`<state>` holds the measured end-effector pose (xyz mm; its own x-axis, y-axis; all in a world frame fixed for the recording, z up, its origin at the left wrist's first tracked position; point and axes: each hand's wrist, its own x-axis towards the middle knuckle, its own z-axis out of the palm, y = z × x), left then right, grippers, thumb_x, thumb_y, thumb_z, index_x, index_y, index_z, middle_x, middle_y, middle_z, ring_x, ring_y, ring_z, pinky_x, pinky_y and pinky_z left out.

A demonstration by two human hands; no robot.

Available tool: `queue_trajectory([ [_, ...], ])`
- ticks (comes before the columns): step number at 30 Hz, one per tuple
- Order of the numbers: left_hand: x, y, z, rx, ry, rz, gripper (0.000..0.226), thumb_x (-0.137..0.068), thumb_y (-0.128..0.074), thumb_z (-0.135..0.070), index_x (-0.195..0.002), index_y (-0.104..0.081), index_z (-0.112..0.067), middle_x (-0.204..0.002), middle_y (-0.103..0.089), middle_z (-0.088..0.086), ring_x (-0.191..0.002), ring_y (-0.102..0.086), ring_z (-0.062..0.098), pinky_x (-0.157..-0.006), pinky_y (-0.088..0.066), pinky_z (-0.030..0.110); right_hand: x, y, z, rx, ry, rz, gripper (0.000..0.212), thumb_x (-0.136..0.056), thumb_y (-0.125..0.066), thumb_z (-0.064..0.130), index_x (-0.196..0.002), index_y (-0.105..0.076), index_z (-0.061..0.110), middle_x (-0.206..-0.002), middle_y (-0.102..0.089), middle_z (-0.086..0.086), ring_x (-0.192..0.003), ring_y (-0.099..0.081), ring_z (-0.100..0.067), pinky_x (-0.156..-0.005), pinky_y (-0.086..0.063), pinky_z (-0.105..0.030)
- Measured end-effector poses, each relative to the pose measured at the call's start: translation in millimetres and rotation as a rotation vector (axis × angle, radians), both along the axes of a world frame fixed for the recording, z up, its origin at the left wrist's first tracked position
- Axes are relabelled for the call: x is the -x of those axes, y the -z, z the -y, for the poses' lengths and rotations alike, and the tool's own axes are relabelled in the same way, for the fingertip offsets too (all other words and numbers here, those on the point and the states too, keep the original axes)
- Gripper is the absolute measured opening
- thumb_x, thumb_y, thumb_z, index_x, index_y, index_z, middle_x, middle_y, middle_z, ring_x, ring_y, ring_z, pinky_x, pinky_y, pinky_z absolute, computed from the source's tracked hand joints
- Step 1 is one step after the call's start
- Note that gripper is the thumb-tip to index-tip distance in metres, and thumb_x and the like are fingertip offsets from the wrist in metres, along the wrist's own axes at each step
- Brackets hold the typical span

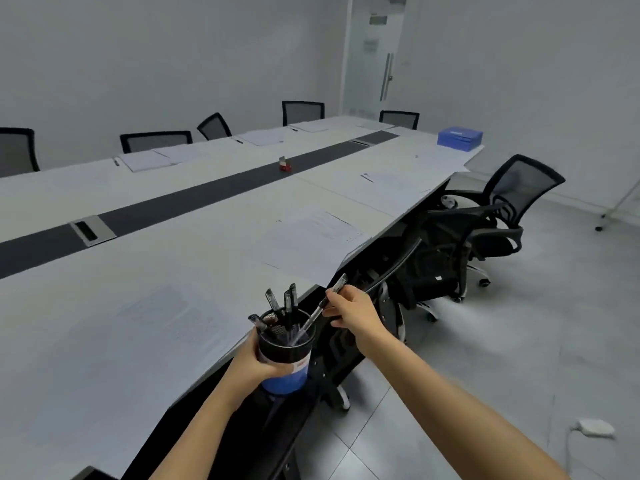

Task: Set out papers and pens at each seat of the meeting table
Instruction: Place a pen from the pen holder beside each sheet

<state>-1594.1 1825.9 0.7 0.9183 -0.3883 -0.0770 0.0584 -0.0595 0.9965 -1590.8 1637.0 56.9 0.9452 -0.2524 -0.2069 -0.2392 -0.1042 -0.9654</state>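
Pen-drawing step: left hand [258, 363] grips the pen cup [286, 344] beside the table [104, 271] edge; right hand [353, 311] pinches one pen [320, 311], tip seemingly inside. Next: lay it by the nearest papers [311, 242].

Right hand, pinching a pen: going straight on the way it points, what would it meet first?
The right hand points left, so probably the upright pens in the pen holder the left hand grips; past them, the table edge. Depth is unclear.

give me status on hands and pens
Left hand grips pen cup. Right hand pinches one pen, tip in cup. Papers ahead show no pen. Nothing blocks.
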Motion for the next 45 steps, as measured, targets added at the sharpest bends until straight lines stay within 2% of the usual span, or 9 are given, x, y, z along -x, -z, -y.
queue_trajectory([
  [12, -77, 35, -45, 0.011, -0.354, -0.068, 0.081, -0.041, -0.090, -0.018, -0.116, -0.059, -0.016, -0.111, -0.070, -0.002, -0.104, -0.065, 0.012, -0.079, -0.053, 0.020, -150, 26, -17, -0.217, -0.042, -0.159, 0.017, -0.097, -0.040, 0.018, -0.082, -0.048, 0.015, -0.083, -0.066, -0.009, -0.077, -0.063, -0.021, -0.066, -0.046, -0.029],
  [17, -75, 44, -75, 0.058, -0.561, -0.120, 0.095, -0.024, -0.094, -0.025, -0.111, -0.059, -0.013, -0.104, -0.073, 0.000, -0.095, -0.068, 0.012, -0.076, -0.054, 0.020, -199, 50, -45, -0.060, -0.210, -0.238, 0.013, -0.097, -0.041, 0.020, -0.097, -0.045, 0.008, -0.078, -0.063, -0.009, -0.067, -0.061, -0.020, -0.061, -0.046, -0.028],
  [22, -65, 45, -89, 0.069, -0.688, -0.132, 0.083, -0.037, -0.090, -0.016, -0.115, -0.058, -0.013, -0.108, -0.072, 0.002, -0.098, -0.067, 0.013, -0.080, -0.053, 0.022, -232, 71, -73, 0.177, -0.383, -0.328, 0.023, -0.095, -0.038, 0.010, -0.116, -0.043, 0.001, -0.073, -0.053, -0.010, -0.051, -0.053, -0.021, -0.052, -0.039, -0.025],
  [26, -59, 41, -95, 0.080, -0.763, -0.128, 0.083, -0.036, -0.089, -0.016, -0.114, -0.058, -0.014, -0.107, -0.072, 0.001, -0.095, -0.067, 0.010, -0.080, -0.052, 0.020, -255, 77, -97, 0.336, -0.483, -0.267, 0.051, -0.090, -0.040, 0.003, -0.140, -0.032, 0.008, -0.106, -0.052, -0.012, -0.063, -0.052, -0.019, -0.053, -0.036, -0.025],
  [29, -56, 40, -98, 0.078, -0.811, -0.114, 0.082, -0.038, -0.090, -0.017, -0.113, -0.058, -0.015, -0.107, -0.072, 0.003, -0.095, -0.066, 0.013, -0.083, -0.052, 0.023, -262, 75, -110, 0.451, -0.555, -0.200, 0.053, -0.091, -0.045, 0.008, -0.143, -0.033, 0.012, -0.135, -0.043, -0.014, -0.082, -0.049, -0.021, -0.059, -0.038, -0.025],
  [32, -59, 37, -99, 0.070, -0.822, -0.103, 0.080, -0.039, -0.090, -0.017, -0.114, -0.059, -0.015, -0.108, -0.071, 0.004, -0.096, -0.066, 0.014, -0.085, -0.052, 0.025, -260, 75, -116, 0.520, -0.637, -0.201, 0.051, -0.088, -0.047, 0.006, -0.138, -0.041, 0.011, -0.139, -0.042, -0.014, -0.091, -0.051, -0.024, -0.071, -0.041, -0.027],
  [35, -68, 32, -94, 0.055, -0.797, -0.086, 0.080, -0.041, -0.090, -0.017, -0.115, -0.059, -0.015, -0.110, -0.071, 0.002, -0.100, -0.066, 0.014, -0.087, -0.052, 0.026, -254, 69, -115, 0.465, -0.693, -0.228, 0.046, -0.089, -0.049, 0.003, -0.135, -0.046, 0.006, -0.129, -0.050, -0.010, -0.106, -0.054, -0.024, -0.076, -0.038, -0.024],
  [39, -84, 25, -78, 0.052, -0.713, -0.056, 0.075, -0.045, -0.088, -0.008, -0.114, -0.059, -0.011, -0.108, -0.071, 0.002, -0.097, -0.066, 0.011, -0.079, -0.052, 0.018, -243, 49, -105, 0.360, -0.704, -0.218, 0.036, -0.088, -0.052, 0.005, -0.124, -0.055, 0.003, -0.076, -0.045, 0.005, -0.074, -0.045, -0.013, -0.062, -0.035, -0.022],
  [45, -109, 20, -42, 0.042, -0.484, -0.036, 0.080, -0.046, -0.089, -0.012, -0.120, -0.057, -0.016, -0.114, -0.069, -0.002, -0.105, -0.064, 0.010, -0.080, -0.051, 0.018, -211, 18, -70, 0.207, -0.726, -0.189, 0.015, -0.092, -0.055, 0.017, -0.105, -0.061, 0.015, -0.087, -0.058, 0.002, -0.081, -0.053, -0.013, -0.064, -0.043, -0.022],
])
